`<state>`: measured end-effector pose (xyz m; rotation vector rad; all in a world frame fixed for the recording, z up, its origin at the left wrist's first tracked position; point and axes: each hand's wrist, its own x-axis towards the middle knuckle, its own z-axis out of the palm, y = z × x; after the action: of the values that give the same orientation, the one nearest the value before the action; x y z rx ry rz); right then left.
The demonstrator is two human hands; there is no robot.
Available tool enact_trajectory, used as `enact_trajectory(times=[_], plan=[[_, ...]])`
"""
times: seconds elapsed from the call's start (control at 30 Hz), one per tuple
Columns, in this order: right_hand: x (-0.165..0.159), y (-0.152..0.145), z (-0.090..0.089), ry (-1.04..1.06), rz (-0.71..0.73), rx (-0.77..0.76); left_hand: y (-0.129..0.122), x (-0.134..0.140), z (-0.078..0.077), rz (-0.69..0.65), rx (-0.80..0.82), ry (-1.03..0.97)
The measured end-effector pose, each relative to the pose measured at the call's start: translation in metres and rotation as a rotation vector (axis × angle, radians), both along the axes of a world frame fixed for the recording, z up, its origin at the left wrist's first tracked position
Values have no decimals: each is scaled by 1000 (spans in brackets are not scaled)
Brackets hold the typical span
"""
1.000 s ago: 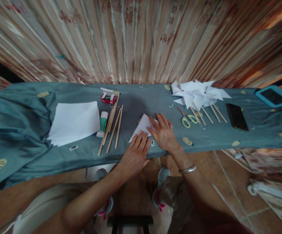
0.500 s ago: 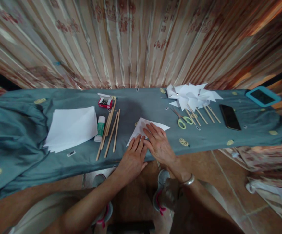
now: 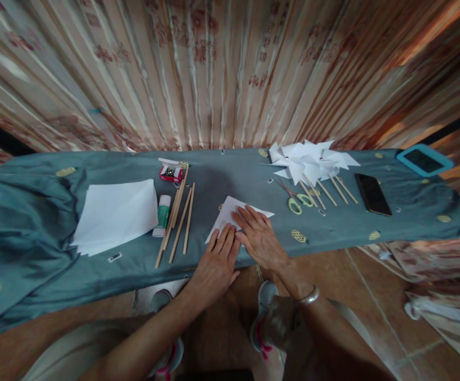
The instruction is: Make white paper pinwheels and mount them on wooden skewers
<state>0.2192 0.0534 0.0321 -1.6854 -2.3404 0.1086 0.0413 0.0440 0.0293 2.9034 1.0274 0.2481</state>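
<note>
The left hand (image 3: pixel 217 260) and the right hand (image 3: pixel 262 238) lay side by side, flattened with their fingers stretched out, pressing on a folded, pointed piece of white paper (image 3: pixel 226 212) near the front edge of a long surface (image 3: pixel 214 177) draped in grey-green cloth with yellow prints. Neither hand gripped anything; the paper lay beneath their fingers, its top and side corners showing past them. A silver metal bracelet (image 3: pixel 310 295) circled the right wrist. To the left of the paper lay several slim, pale wooden sticks (image 3: pixel 189 218), with a small open red-and-white box (image 3: pixel 170 172) of tiny pieces near their far ends. Just beside the sticks was a white-and-green glue stick (image 3: pixel 162 216), then a stack of white paper sheets (image 3: pixel 114 217). On the right, scissors with yellow-green handles (image 3: pixel 296 195) lay near overlapping white paper pinwheels (image 3: pixel 311 163) on wooden sticks. Farther right were a black phone (image 3: pixel 373 194) and a blue-framed rectangular device (image 3: pixel 425 161). A patterned beige curtain (image 3: pixel 230 79) hung behind.
</note>
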Motion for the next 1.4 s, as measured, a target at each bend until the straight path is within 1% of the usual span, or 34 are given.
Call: enact_trajectory(times=[0.3, 0.63, 0.87, 0.97, 1.07, 1.4], plan=[[1, 2, 5, 1, 21, -42, -1, 0, -1, -3, 6, 13], [1, 3, 5, 30, 17, -48, 2, 2, 3, 10, -51, 19], [0, 3, 2, 80, -8, -32, 0, -10, 1, -17, -50, 33], [-4, 3, 2, 113, -37, -19, -4, -18, -2, -10, -42, 39], [-9, 3, 3, 142, -97, -14, -6, -23, -4, -3, -39, 44], [-18, 4, 2, 176, -168, -9, -5, -23, -3, -18, -29, 45]])
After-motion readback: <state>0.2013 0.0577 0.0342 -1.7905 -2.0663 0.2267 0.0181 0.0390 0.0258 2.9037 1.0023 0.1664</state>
